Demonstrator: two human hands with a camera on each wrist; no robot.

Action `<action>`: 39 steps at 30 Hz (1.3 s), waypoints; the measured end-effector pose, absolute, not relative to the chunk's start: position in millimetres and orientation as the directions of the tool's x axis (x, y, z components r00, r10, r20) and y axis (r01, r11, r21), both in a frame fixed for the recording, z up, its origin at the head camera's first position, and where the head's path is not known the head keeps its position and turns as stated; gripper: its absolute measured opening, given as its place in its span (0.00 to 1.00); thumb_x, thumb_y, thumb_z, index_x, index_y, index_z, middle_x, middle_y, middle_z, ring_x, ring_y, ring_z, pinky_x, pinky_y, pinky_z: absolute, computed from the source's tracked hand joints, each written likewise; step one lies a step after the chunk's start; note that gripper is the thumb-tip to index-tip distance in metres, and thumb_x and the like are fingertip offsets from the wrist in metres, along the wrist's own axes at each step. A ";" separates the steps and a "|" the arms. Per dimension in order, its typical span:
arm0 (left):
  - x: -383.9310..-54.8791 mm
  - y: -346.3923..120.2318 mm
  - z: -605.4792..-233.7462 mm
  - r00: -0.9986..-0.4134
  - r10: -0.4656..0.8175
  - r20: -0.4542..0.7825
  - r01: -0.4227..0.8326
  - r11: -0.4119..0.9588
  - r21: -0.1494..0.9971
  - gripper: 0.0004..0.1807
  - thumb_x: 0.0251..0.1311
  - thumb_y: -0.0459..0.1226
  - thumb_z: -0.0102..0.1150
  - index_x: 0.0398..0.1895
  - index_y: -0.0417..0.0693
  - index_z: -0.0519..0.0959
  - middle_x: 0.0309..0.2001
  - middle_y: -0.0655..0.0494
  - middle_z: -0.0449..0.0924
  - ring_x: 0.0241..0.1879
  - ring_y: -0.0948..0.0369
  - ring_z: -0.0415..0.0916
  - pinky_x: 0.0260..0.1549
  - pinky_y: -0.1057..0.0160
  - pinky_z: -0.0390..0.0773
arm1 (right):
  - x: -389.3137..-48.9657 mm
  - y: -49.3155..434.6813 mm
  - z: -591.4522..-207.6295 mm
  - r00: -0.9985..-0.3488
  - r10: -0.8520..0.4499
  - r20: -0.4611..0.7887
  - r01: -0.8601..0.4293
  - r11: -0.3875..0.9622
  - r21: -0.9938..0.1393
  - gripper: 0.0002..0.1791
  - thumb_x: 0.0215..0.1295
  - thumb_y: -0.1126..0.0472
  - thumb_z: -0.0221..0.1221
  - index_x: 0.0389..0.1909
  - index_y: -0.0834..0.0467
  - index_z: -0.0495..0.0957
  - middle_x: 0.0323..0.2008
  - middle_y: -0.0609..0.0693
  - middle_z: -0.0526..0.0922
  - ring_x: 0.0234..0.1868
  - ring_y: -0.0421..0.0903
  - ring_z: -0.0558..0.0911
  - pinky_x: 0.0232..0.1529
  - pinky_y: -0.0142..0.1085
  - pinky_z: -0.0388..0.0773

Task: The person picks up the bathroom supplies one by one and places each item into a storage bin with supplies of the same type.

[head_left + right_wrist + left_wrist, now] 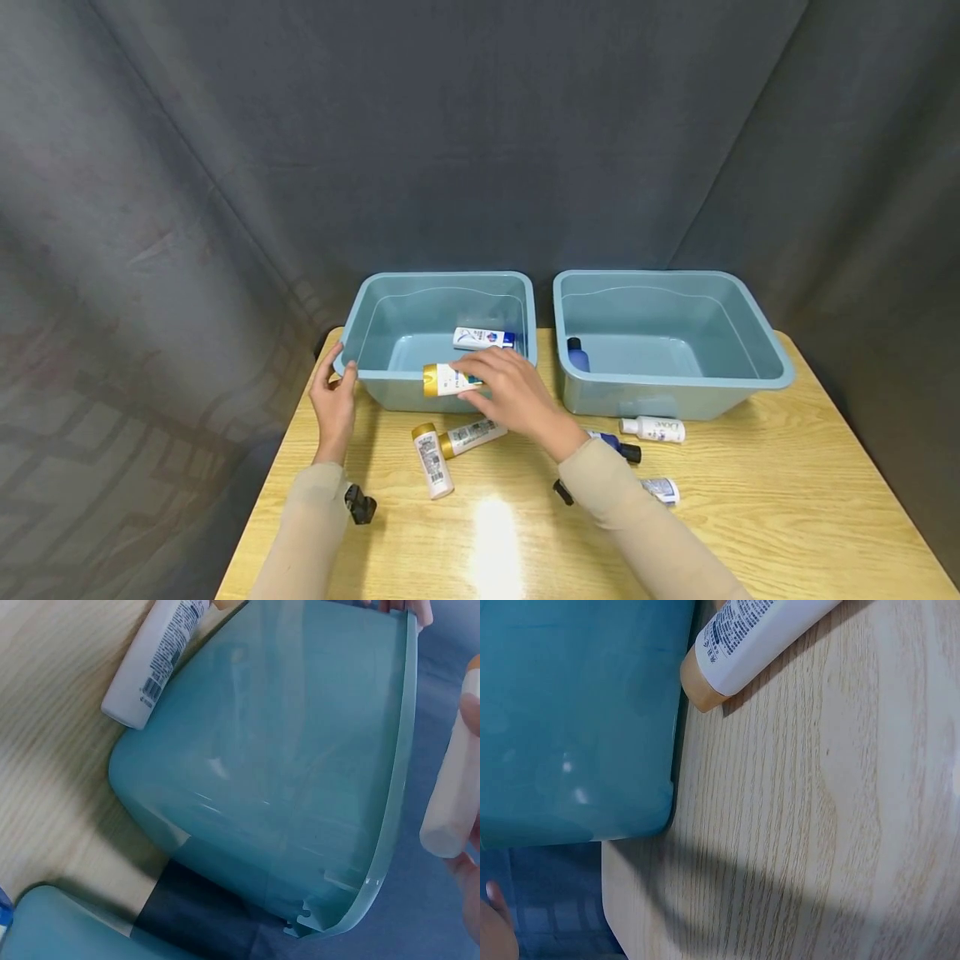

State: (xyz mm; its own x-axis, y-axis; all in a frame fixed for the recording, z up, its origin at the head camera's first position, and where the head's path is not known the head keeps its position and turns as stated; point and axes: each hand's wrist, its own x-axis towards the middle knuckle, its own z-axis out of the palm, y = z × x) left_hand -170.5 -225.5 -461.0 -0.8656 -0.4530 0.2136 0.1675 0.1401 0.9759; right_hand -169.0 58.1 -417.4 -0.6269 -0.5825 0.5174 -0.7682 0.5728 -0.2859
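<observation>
My right hand (517, 392) grips a white bottle with a yellow cap (447, 380), held sideways over the front rim of the left blue bin (420, 398). In the right wrist view this bottle (450, 791) shows at the right edge, above the bin's rim. My left hand (333, 408) holds that bin's front left corner, thumb and fingers on either side of the rim. Inside the bin lies a white bottle with a blue cap (480, 337). Two more yellow-capped bottles, one pointing at me (432, 462) and one slanted (474, 437), lie on the table before it.
A second blue bin (675, 381) stands to the right, with a dark blue bottle (577, 357) inside. In front of it lie a white Dove bottle (654, 429), a blue bottle with a black cap (618, 446) and a white-capped bottle (662, 490), partly behind my right sleeve.
</observation>
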 end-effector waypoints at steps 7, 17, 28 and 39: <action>-171.2 -225.0 -461.7 -0.865 -0.453 0.217 0.171 0.141 0.975 0.24 0.68 0.30 0.54 0.67 0.37 0.72 0.64 0.41 0.71 0.47 0.58 0.67 0.36 0.71 0.69 | -178.2 58.3 -416.2 -0.646 -0.587 0.488 -0.753 0.593 -0.285 0.24 0.61 0.55 0.69 0.58 0.54 0.80 0.55 0.49 0.82 0.58 0.47 0.78 0.69 0.45 0.62; -173.0 -223.9 -461.7 -0.854 -0.464 0.237 0.189 0.148 0.971 0.23 0.67 0.29 0.55 0.65 0.36 0.73 0.64 0.40 0.72 0.48 0.60 0.69 0.38 0.70 0.68 | -193.9 58.4 -415.5 -0.651 -0.582 0.487 -0.745 0.612 -0.266 0.25 0.60 0.54 0.70 0.58 0.53 0.80 0.54 0.49 0.83 0.56 0.48 0.79 0.62 0.46 0.70; -172.4 -225.0 -462.9 -0.860 -0.468 0.205 0.168 0.120 0.978 0.24 0.67 0.30 0.54 0.66 0.38 0.73 0.62 0.40 0.72 0.43 0.56 0.67 0.33 0.72 0.69 | -205.3 56.3 -417.5 -0.693 -0.568 0.443 -0.713 0.633 -0.304 0.26 0.62 0.51 0.68 0.60 0.52 0.79 0.56 0.50 0.82 0.58 0.50 0.78 0.63 0.48 0.69; -171.9 -225.1 -461.8 -0.860 -0.468 0.204 0.157 0.137 0.978 0.23 0.67 0.30 0.54 0.66 0.39 0.73 0.63 0.43 0.72 0.40 0.64 0.68 0.33 0.72 0.69 | -214.6 56.3 -422.0 -0.731 -0.555 0.396 -0.678 0.657 -0.331 0.26 0.62 0.52 0.68 0.61 0.52 0.79 0.55 0.50 0.82 0.56 0.50 0.79 0.60 0.47 0.72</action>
State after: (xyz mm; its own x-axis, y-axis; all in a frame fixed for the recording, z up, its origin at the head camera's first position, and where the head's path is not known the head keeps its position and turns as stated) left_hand -171.9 -225.1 -461.8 -0.8596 -0.4685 0.2041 0.1573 0.1374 0.9779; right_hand -214.6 56.3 -422.0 -0.7314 -0.5552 0.3960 -0.6777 0.6568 -0.3308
